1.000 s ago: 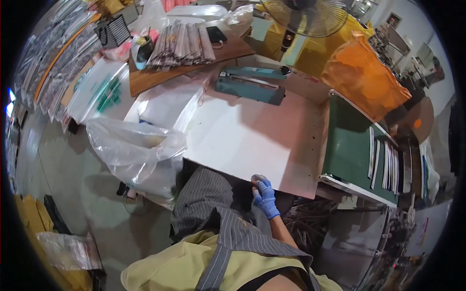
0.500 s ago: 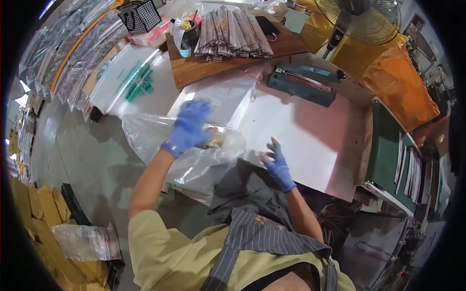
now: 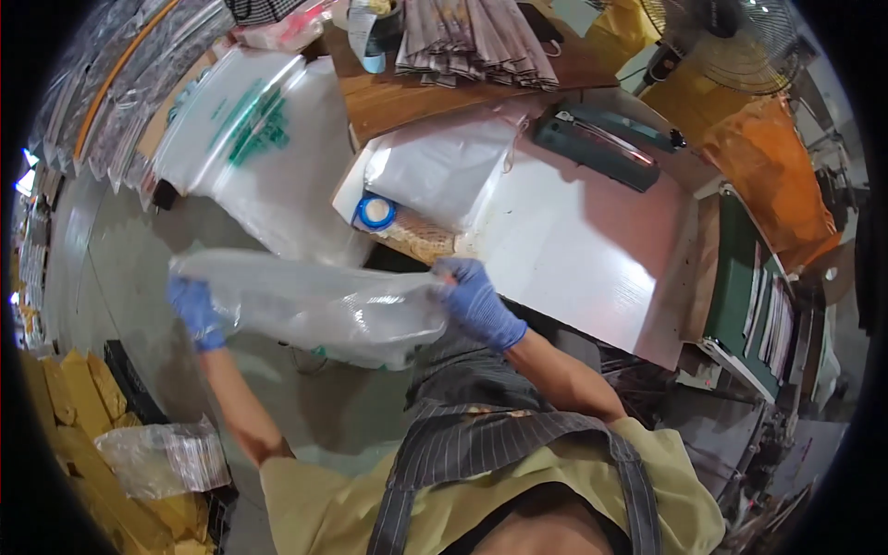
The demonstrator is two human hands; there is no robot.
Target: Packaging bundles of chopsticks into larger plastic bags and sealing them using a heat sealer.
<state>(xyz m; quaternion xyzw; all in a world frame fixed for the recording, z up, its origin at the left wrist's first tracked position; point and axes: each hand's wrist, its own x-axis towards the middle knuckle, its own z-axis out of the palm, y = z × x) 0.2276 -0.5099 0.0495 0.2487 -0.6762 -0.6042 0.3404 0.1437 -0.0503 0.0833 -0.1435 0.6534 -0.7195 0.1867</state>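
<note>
A clear plastic bag (image 3: 324,301) stretches between my two gloved hands in front of my lap. Its left end is gripped by my left hand (image 3: 196,310), whose fingers are closed on the edge. Fingers of my right hand (image 3: 476,301) pinch the other end, close to the front edge of the white work surface (image 3: 564,240). Both hands wear blue gloves with the fingertips bare. Just beyond the bag, a blue tape roll (image 3: 376,212) sits in the corner of the work surface, beside a flat stack of clear plastic bags (image 3: 435,176).
A large plastic sheet with green print (image 3: 305,139) drapes at the left. Behind, a wooden board (image 3: 407,116) carries bundled wrapped strips (image 3: 476,46) and a cup. A dark green sealer-like device (image 3: 601,153) rests at the back. At the right are a green binder (image 3: 731,268) and a fan (image 3: 731,37).
My left hand has moved left and down, pulling the bag out sideways. My right hand has come left and closed on the bag's other end. The tape roll now shows.
</note>
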